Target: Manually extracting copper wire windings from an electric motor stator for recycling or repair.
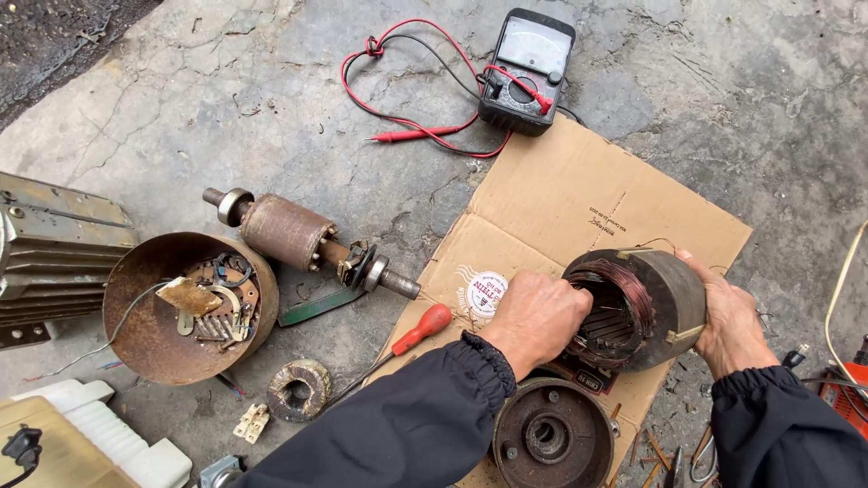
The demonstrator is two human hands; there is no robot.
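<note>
A motor stator [646, 307] with dark red copper windings lies on its side on a flattened cardboard sheet [579, 199]. My left hand [535, 318] is closed at its open end, the fingers reaching into the windings. My right hand [728, 321] cups the stator's outer shell from the far side. Both arms wear black sleeves.
On the concrete lie a rusty rotor with shaft [303, 239], a rusty end bell holding loose parts [185, 307], a red-handled screwdriver [411, 336], a small coil ring [297, 390], a round end cover [553, 436] and an analogue multimeter with red and black leads [527, 70]. A finned motor housing [50, 253] sits at left.
</note>
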